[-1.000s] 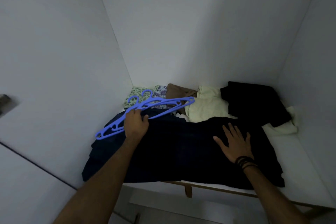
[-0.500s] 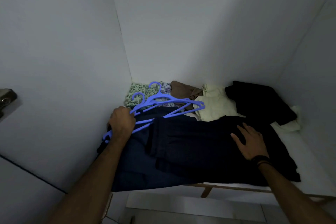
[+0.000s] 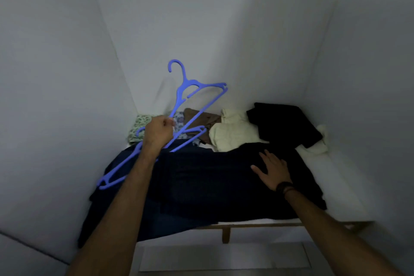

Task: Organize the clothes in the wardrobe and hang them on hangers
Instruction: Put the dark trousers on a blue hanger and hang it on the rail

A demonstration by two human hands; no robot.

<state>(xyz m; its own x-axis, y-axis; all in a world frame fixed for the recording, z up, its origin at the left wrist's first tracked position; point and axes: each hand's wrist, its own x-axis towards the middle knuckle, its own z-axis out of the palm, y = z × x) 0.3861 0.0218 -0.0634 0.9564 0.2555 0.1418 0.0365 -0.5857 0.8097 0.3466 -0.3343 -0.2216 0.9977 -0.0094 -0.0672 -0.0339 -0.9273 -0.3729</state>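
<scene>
Your left hand (image 3: 158, 133) grips two blue plastic hangers (image 3: 179, 116): one is raised, its hook pointing toward 12 o'clock against the white wardrobe wall (image 3: 67, 74); the other slants down toward 7 o'clock past your wrist. Both are thin and notched at the shoulders. At 12 o'clock from that hand, along the back of the shelf (image 3: 331, 175), lie a green patterned garment (image 3: 140, 124), a brown garment (image 3: 201, 120), one cream garment (image 3: 233, 133) and one black folded garment (image 3: 286, 122). A large dark navy garment (image 3: 201, 186) is spread across the shelf front, its near edge overhanging. Your right hand (image 3: 273, 169), at 3 o'clock from the left, rests flat with fingers extended on this garment; a dark band (image 3: 284, 187) circles its wrist.
</scene>
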